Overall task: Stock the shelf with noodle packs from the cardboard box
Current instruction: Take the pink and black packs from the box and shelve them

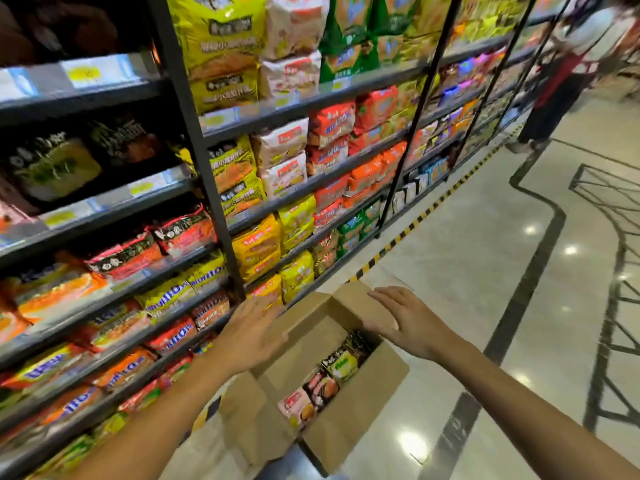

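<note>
open cardboard box (363,400) sits on the floor (485,271) right by the shelf (194,188), a few noodle packs (325,382) lined up inside. left hand (252,337) and right hand (405,320) both spread flat above it, fingers loose, holding nothing. shelf beyond is packed with noodles.

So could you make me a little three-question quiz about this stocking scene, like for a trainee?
1. True or false: the left hand holds a noodle pack.
2. Where does the cardboard box sit? A) on a shelf B) on the floor beside the shelves C) in a cart
3. Fill in: the pack in the box with a yellow-green label lies nearest the ___ hand.

Key: 1 false; 2 B; 3 right.
</note>
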`<state>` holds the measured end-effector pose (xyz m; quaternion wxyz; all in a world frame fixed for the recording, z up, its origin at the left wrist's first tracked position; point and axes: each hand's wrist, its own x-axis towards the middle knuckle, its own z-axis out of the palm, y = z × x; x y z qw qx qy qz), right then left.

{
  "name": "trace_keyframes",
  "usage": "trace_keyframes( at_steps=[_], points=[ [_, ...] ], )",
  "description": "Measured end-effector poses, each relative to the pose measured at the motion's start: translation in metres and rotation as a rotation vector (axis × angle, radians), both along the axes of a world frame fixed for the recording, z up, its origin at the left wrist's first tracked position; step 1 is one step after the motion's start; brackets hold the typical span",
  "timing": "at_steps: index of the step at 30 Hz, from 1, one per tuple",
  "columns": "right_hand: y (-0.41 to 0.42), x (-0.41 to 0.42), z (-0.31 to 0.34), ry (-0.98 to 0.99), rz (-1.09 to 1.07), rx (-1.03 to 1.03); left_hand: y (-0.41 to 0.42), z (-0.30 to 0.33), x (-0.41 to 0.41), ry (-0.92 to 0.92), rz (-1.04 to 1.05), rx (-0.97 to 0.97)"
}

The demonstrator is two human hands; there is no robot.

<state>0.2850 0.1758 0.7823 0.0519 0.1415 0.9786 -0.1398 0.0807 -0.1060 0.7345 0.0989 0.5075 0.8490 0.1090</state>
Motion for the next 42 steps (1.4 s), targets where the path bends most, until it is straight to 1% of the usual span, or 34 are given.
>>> trace_keyframes(
  at_steps=[5,7,10,12,13,14,15,16,17,20,23,26,28,31,36,39,42],
  points=[
    [0.017,-0.029,-0.037,-0.071,0.021,-0.046,0.022,-0.045,-0.014,-0.104,0.032,-0.094],
    [0.023,-0.04,-0.056,-0.108,-0.004,-0.083,0.03,-0.07,-0.024,-0.175,0.058,-0.137],
    [0.029,-0.056,-0.086,-0.198,-0.044,-0.15,0.038,-0.101,-0.037,-0.328,0.09,-0.222],
    [0.035,-0.068,-0.108,-0.254,-0.048,-0.191,0.044,-0.123,-0.046,-0.391,0.127,-0.286],
    [0.038,-0.076,-0.118,-0.289,-0.051,-0.207,0.045,-0.134,-0.051,-0.43,0.144,-0.286],
    [0.041,-0.083,-0.127,-0.32,-0.054,-0.217,0.045,-0.146,-0.053,-0.478,0.177,-0.302],
    [0.044,-0.089,-0.138,-0.35,-0.055,-0.218,0.045,-0.158,-0.055,-0.525,0.215,-0.277],
    [0.046,-0.096,-0.147,-0.377,-0.054,-0.223,0.044,-0.173,-0.055,-0.556,0.248,-0.255],
    [0.049,-0.102,-0.158,-0.407,-0.047,-0.237,0.043,-0.186,-0.054,-0.566,0.281,-0.279],
    [0.059,-0.124,-0.195,-0.502,-0.021,-0.307,0.042,-0.22,-0.054,-0.69,0.471,-0.332],
    [0.068,-0.146,-0.244,-0.626,-0.048,-0.392,0.041,-0.253,-0.054,-0.796,0.638,-0.293],
    [0.081,-0.166,-0.316,-0.71,-0.104,-0.475,0.045,-0.301,-0.051,-0.881,0.792,-0.265],
    [0.088,-0.175,-0.371,-0.749,-0.122,-0.51,0.054,-0.349,-0.044,-0.941,0.908,-0.226],
    [0.097,-0.182,-0.456,-0.805,-0.146,-0.549,0.072,-0.423,-0.033,-1.026,1.025,-0.228],
    [0.102,-0.182,-0.576,-0.766,-0.103,-0.62,0.096,-0.541,-0.021,-1.079,1.154,-0.168],
    [0.099,-0.179,-0.647,-0.785,-0.169,-0.739,0.103,-0.618,-0.021,-1.123,1.188,-0.117],
    [0.105,-0.164,-0.728,-0.79,-0.242,-0.771,0.11,-0.679,-0.023,-1.161,1.251,-0.072]
  ],
)
